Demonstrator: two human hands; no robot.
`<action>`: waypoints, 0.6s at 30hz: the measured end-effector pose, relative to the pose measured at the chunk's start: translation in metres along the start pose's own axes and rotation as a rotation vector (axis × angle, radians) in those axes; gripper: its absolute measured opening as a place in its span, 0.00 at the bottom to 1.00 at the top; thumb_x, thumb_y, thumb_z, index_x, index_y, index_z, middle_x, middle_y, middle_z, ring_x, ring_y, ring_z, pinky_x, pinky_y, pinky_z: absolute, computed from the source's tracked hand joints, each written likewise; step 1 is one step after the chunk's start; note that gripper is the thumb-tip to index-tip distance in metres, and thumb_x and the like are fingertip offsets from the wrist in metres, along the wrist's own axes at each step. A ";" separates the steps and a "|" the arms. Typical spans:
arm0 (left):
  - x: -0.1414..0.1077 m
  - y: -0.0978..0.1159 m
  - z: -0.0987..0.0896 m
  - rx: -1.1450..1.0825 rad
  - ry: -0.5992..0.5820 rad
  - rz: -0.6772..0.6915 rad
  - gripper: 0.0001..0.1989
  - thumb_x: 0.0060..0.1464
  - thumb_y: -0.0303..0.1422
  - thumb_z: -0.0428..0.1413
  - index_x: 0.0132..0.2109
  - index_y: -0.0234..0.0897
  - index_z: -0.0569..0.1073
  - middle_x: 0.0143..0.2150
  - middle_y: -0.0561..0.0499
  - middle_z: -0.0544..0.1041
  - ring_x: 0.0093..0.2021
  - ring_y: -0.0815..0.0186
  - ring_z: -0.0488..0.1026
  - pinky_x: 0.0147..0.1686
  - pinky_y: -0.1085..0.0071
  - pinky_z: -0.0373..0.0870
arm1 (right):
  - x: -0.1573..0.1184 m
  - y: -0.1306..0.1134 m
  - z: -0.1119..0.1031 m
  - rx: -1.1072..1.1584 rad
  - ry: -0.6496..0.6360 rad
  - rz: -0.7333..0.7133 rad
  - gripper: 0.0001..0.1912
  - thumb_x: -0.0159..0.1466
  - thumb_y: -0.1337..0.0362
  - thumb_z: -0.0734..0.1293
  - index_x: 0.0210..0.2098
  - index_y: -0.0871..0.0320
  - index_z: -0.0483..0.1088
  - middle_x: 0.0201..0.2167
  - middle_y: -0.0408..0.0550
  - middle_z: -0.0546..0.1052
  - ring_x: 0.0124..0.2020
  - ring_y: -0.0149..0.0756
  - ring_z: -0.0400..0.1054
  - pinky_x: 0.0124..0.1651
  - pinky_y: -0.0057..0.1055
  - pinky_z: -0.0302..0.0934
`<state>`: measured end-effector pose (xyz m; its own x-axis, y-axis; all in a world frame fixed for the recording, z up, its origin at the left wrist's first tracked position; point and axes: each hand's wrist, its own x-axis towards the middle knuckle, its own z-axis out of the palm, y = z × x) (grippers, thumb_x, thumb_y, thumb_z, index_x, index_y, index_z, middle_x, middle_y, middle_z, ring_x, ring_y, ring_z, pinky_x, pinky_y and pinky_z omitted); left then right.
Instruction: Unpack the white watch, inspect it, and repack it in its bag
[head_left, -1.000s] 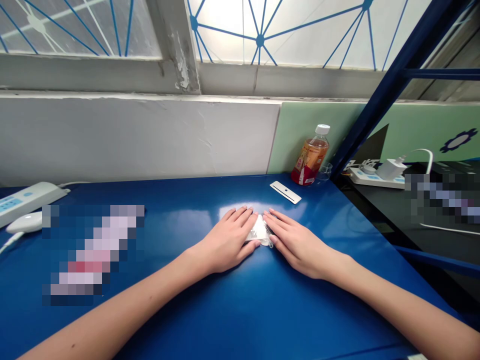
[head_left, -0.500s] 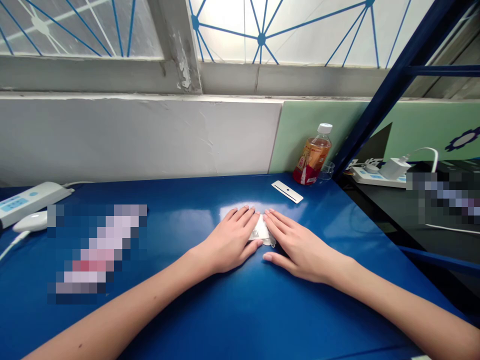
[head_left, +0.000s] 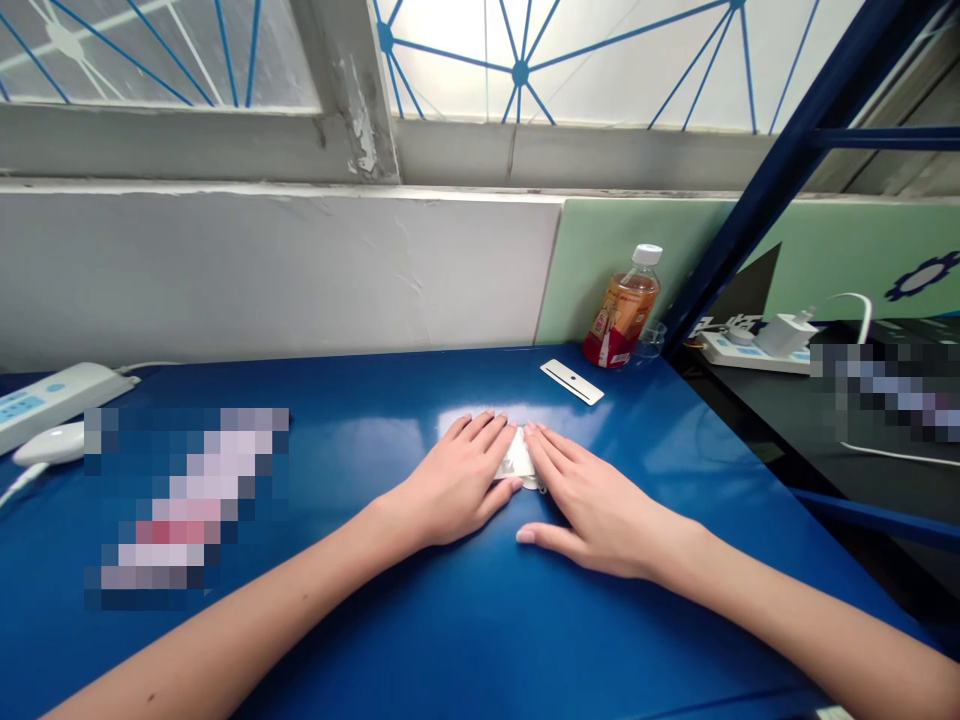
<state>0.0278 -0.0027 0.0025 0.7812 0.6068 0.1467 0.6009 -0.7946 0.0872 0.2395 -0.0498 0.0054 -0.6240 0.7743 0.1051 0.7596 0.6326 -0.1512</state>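
A small white item (head_left: 517, 458), perhaps a folded packet or cloth, lies flat on the blue table (head_left: 450, 640). My left hand (head_left: 461, 480) rests palm down over its left side, fingers stretched out and the thumb along its near edge. Over its right side lies my right hand (head_left: 592, 500), also flat, with the fingers extended and the thumb spread toward the left. The fingertips of both hands nearly meet at the item's far edge. Much of the item is hidden under the fingers.
Behind my hands lies a flat white strip (head_left: 572, 382) with a dark slot. A bottle (head_left: 622, 310) of reddish drink stands by the wall. At the left are a power strip (head_left: 67, 400), a white corded device (head_left: 52, 443) and a blurred object (head_left: 199, 490). A blue post (head_left: 742, 220) rises at the right.
My right hand has shifted slightly left over the white item, and its thumb has moved nearer to me, away from the fingers. My left hand looks almost unchanged.
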 end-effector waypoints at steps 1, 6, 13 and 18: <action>0.000 0.000 0.000 -0.004 -0.002 -0.001 0.29 0.66 0.43 0.45 0.66 0.26 0.59 0.67 0.35 0.62 0.67 0.48 0.57 0.65 0.53 0.52 | -0.001 0.000 0.002 0.011 -0.005 0.007 0.50 0.64 0.38 0.57 0.67 0.78 0.50 0.67 0.72 0.53 0.69 0.60 0.47 0.67 0.51 0.52; 0.000 0.000 -0.001 -0.016 -0.014 -0.004 0.30 0.67 0.44 0.44 0.66 0.27 0.58 0.67 0.35 0.62 0.68 0.48 0.56 0.65 0.52 0.52 | -0.002 0.002 0.006 0.045 -0.012 0.009 0.47 0.67 0.41 0.56 0.68 0.76 0.48 0.68 0.72 0.51 0.70 0.58 0.44 0.68 0.51 0.48; -0.001 -0.002 -0.001 -0.073 -0.013 -0.016 0.29 0.67 0.45 0.44 0.67 0.30 0.58 0.67 0.36 0.61 0.68 0.49 0.56 0.64 0.50 0.52 | -0.003 0.011 0.001 0.102 0.034 -0.024 0.41 0.69 0.44 0.56 0.69 0.69 0.49 0.68 0.65 0.55 0.69 0.54 0.48 0.69 0.54 0.46; -0.001 -0.004 0.000 -0.113 0.009 -0.011 0.28 0.68 0.44 0.44 0.66 0.30 0.58 0.67 0.35 0.61 0.68 0.50 0.56 0.65 0.51 0.52 | 0.000 0.033 -0.005 0.132 0.134 -0.008 0.28 0.72 0.55 0.54 0.65 0.65 0.60 0.65 0.61 0.63 0.67 0.51 0.54 0.67 0.52 0.51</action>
<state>0.0246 0.0006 0.0021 0.7730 0.6155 0.1537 0.5859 -0.7855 0.1994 0.2655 -0.0294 0.0055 -0.5930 0.7701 0.2353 0.7188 0.6379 -0.2763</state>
